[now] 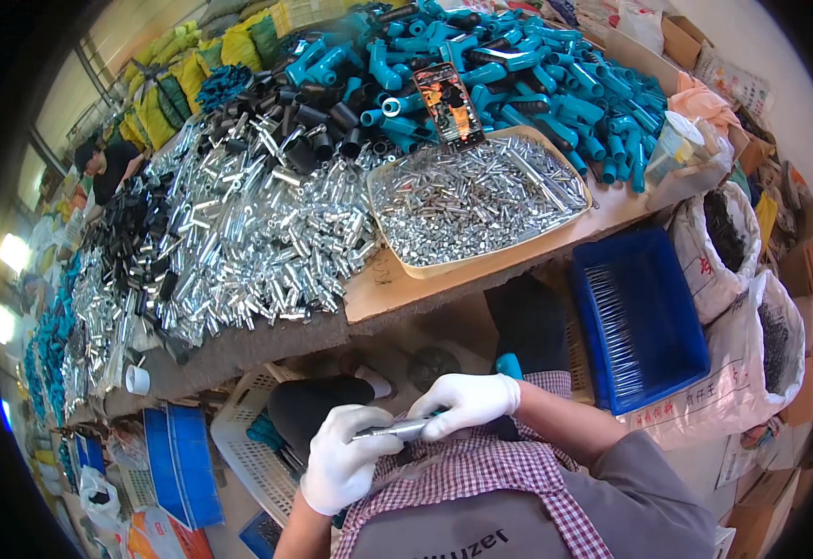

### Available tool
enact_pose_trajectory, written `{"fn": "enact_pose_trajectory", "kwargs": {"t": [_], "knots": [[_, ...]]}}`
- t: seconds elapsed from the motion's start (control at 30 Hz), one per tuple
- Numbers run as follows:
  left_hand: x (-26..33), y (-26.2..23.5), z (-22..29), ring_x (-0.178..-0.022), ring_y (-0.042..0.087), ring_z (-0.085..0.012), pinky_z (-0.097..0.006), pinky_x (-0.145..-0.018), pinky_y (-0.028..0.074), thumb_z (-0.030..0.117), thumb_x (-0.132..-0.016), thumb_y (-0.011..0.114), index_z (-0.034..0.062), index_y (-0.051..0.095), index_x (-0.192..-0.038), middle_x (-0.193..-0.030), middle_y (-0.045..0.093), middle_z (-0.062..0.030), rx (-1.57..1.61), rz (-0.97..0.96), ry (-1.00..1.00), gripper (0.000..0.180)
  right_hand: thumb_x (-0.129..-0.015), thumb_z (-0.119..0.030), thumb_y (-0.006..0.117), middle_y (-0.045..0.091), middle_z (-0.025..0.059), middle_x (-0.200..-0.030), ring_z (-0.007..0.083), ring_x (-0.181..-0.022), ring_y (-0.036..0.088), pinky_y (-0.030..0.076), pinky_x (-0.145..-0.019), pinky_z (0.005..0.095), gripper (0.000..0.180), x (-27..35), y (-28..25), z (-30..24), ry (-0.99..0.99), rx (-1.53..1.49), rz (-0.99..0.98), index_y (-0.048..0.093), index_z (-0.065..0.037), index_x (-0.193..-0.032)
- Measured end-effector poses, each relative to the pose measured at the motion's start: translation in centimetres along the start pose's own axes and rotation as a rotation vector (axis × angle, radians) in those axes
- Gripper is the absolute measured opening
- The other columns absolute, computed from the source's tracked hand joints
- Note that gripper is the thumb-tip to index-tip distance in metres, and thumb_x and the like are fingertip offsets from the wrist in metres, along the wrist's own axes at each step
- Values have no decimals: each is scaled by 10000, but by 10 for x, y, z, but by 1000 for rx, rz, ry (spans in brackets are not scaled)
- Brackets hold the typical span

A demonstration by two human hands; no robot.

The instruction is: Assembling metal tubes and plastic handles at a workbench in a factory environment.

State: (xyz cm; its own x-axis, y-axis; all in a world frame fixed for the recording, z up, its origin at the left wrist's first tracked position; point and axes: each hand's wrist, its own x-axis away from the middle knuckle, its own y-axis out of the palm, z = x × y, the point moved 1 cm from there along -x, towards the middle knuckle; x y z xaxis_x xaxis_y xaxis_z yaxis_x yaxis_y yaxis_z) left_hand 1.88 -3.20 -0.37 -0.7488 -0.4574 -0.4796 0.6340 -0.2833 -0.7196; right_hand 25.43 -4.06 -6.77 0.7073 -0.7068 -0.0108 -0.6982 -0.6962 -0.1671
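Observation:
In front of my lap, my gloved left hand (339, 456) is closed around one end of a silver metal tube (409, 429). The fingers of my gloved right hand (470, 401) close on its other, thicker end. A bit of teal shows between the right fingers; what it belongs to is hidden. Just beyond my right wrist a rounded teal piece (509, 365) sticks up, apart from the tube. On the table ahead, a cream tray (444, 272) holds many small metal pins. Loose silver tubes (267, 242) are heaped to its left.
Teal plastic handles (555, 84) pile up behind the tray, with a phone (448, 107) leaning there. A blue bin (649, 317) with metal rods and white sacks (751, 363) stand right. A white crate (243, 438) is left of my legs. Another person (113, 168) is far left.

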Motion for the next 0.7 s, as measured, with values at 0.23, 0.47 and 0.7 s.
{"fn": "enact_pose_trajectory", "kwargs": {"t": [0.23, 0.47, 0.7], "knots": [[2, 1, 1, -883, 630, -293, -358, -781, 515, -37, -686, 656, 57, 675, -936, -978, 651, -125, 70, 83, -327, 268, -870, -399, 687, 708, 170, -907, 370, -855, 683, 540, -734, 412, 408, -3, 0, -17, -18, 356, 213, 693, -50, -1081], [-14, -9, -1, -905, 656, -228, -302, -797, 514, 39, -772, 719, 17, 670, -1066, -1011, 660, -128, 274, 54, -801, 299, -825, -362, 718, 685, 124, -861, 320, -776, 684, 535, -681, 405, 359, -9, 5, -34, 4, 777, 414, 670, -103, -1069], [-8, -14, -9, -943, 647, -213, -314, -840, 514, 58, -782, 745, 22, 686, -1052, -1081, 656, -104, 374, 95, -829, 278, -823, -341, 724, 682, 133, -874, 328, -787, 680, 531, -688, 405, 365, -8, 0, -30, -8, 748, 398, 668, -92, -1084]]}}
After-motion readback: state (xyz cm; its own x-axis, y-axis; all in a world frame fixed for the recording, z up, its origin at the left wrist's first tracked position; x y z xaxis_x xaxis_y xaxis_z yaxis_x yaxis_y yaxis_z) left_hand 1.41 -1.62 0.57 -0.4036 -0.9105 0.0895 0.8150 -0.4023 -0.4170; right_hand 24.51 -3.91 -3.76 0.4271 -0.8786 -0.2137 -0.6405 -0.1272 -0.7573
